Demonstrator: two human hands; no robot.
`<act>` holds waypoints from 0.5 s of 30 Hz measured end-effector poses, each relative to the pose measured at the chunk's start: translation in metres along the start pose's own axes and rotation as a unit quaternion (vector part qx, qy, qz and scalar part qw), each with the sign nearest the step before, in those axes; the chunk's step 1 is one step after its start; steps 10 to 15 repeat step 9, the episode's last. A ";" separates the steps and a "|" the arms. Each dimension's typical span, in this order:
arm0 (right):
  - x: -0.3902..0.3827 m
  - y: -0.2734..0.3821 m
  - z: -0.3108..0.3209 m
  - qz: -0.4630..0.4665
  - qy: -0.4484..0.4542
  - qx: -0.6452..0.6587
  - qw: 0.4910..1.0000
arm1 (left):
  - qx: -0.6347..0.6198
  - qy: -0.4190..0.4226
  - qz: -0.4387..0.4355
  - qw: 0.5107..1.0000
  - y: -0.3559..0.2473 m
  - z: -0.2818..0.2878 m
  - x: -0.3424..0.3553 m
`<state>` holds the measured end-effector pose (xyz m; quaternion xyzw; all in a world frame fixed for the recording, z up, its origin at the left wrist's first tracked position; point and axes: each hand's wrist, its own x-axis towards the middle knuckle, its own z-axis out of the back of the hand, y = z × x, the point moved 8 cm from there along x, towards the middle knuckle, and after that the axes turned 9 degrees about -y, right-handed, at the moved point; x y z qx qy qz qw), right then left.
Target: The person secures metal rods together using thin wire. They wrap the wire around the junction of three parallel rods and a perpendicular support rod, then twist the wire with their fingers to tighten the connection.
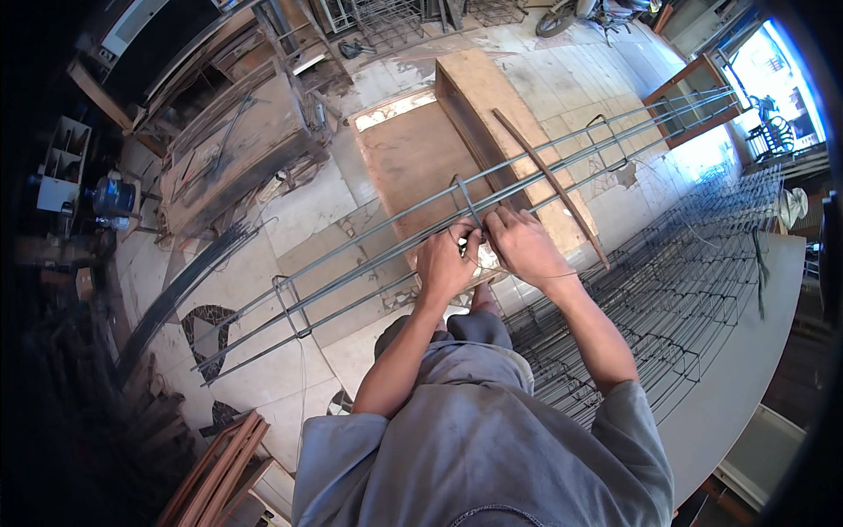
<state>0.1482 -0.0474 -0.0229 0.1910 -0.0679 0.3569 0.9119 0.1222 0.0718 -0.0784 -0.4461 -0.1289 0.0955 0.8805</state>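
Long steel rebars [395, 249] run from the lower left to the upper right in front of me, with square stirrups [290, 307] around them at intervals. Both my hands are at the stirrup [465, 198] near the middle of the bars. My left hand [448, 261] is closed in a pinch at the bars, and my right hand [527, 248] is closed just beside it. A thin tie wire [536, 276] loops between them and passes by my right wrist. My fingers hide the spot where the wire meets the steel.
A wooden box-like frame [479, 79] supports the bars, with a narrow strip [553, 189] lying across them. Finished rebar cages [641, 290] are stacked at the right. A worn wooden table [237, 149] stands at the left, near a bundle of dark rods [180, 294].
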 end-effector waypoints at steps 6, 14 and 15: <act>0.007 -0.003 -0.024 0.009 0.098 -0.041 0.994 | 0.007 0.017 0.029 0.999 0.002 0.000 0.000; 0.010 -0.006 -0.026 0.036 0.110 0.011 0.993 | -0.011 0.019 0.050 0.999 0.005 0.000 0.000; 0.010 -0.006 -0.026 0.036 0.110 0.011 0.993 | -0.011 0.019 0.050 0.999 0.005 0.000 0.000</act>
